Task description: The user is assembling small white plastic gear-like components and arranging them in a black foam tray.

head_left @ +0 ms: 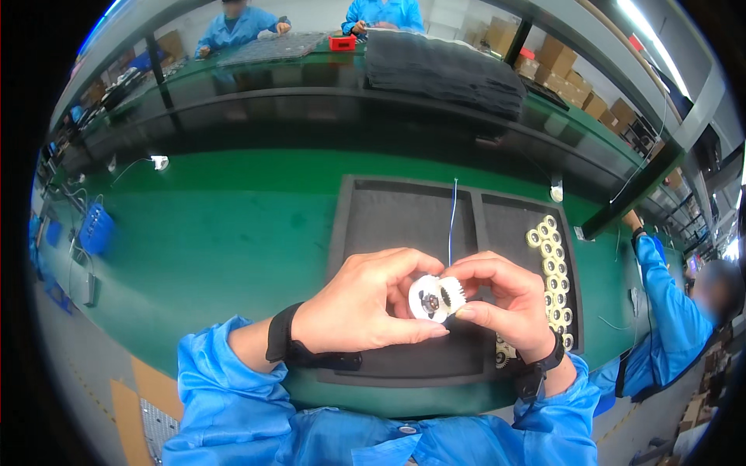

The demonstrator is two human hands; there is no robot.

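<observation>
My left hand (361, 301) is closed around a round white plastic part (420, 298) with a dark metal centre. Between the fingertips of my right hand (505, 299) is a white toothed gear (453, 293), touching that round part. Both hands are raised over a black foam tray (404, 221). A thin blue-and-white wire (452, 221) runs up from behind my fingers; whether it joins the held parts is hidden. Several cream ring-shaped parts (550, 266) line the tray's right compartment. Below my right hand, a few toothed gears (503, 356) show partly.
The tray lies on a green worktop (217, 225). A blue basket (96, 228) stands at the left. Beyond a dark shelf are stacked black sheets (443, 70), a red box (342, 43) and two co-workers. Another person's blue sleeve (660, 303) is at the right, beside a metal post (637, 186).
</observation>
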